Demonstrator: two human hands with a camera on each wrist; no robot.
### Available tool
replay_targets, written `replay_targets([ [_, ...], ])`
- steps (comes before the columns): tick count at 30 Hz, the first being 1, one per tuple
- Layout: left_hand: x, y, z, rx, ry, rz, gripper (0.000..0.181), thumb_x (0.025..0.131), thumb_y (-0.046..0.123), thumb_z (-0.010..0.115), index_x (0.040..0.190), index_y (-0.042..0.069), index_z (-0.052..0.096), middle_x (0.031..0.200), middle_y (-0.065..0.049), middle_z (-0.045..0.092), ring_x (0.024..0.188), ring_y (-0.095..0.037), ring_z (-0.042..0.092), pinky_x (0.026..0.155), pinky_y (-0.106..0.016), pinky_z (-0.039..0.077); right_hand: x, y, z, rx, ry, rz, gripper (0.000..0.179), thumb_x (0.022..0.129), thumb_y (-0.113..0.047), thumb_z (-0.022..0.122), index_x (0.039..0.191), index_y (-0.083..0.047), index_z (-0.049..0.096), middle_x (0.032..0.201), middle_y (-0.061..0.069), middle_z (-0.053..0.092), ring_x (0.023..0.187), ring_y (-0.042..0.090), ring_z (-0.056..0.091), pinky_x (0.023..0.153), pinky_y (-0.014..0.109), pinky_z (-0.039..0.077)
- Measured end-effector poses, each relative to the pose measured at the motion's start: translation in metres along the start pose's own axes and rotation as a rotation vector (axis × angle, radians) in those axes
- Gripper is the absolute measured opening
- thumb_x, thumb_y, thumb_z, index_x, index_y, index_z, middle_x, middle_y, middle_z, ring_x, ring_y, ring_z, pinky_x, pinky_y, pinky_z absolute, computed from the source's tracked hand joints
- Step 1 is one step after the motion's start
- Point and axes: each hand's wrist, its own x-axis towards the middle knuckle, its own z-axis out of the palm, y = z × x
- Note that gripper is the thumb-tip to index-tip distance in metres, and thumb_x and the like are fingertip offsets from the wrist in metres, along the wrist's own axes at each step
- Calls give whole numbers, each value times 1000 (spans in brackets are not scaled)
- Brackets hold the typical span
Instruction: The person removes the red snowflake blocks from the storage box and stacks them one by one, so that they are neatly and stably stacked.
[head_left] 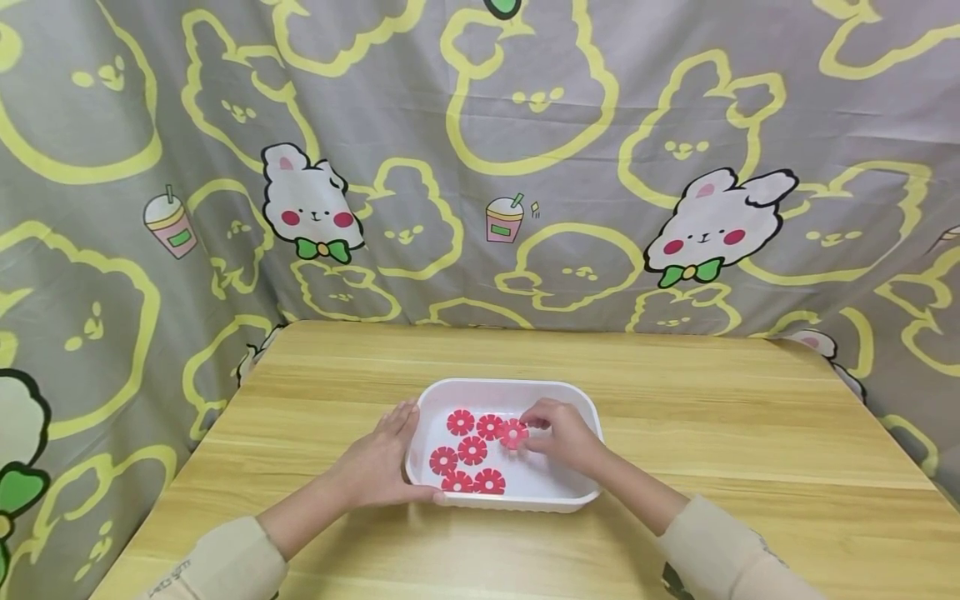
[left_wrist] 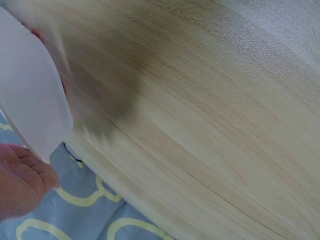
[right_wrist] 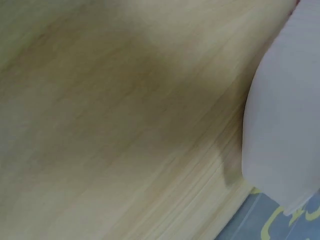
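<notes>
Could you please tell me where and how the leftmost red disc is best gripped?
I would pinch the leftmost red disc by opposite sides of its notched outer edge, coming from above: it appears to lie flat, and the white tray has raised walls hindering a sideways approach.

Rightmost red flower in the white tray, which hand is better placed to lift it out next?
Probably the right hand: it already reaches into the tray and pinches the edge of that flower. The left hand holds the tray's left end, farther from the flower.

Red notched discs [head_left: 472,451], scattered in white tray [head_left: 543,482]
</notes>
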Motion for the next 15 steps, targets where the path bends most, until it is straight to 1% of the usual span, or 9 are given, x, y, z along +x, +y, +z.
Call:
replay_targets([
  [8, 1, 0, -2, 20, 18, 12, 117, 63, 72, 64, 138, -12, 32, 146, -28, 30, 136, -39, 30, 110, -47, 32, -8, -4, -15, -5, 116, -46, 22, 71, -5, 77, 91, -2, 70, 83, 4, 66, 77, 23, 61, 72, 33, 56],
  [11, 1, 1, -2, 10, 12, 2, 118, 63, 74, 63, 139, -11, 32, 147, -28, 29, 137, -39, 29, 110, -47, 31, -12, -3, -18, -10, 162, -48, 23, 70, -5, 78, 91, -3, 70, 84, 2, 66, 78, 24, 61, 72, 34, 56],
  [15, 0, 1, 0, 3, -1, -10, 119, 62, 75, 62, 139, -10, 31, 147, -28, 29, 137, -39, 29, 110, -47, 32, -19, 0, -21, -38, 211, -37, 24, 68, -6, 80, 91, -3, 70, 86, 2, 66, 79, 24, 62, 72, 32, 56],
])
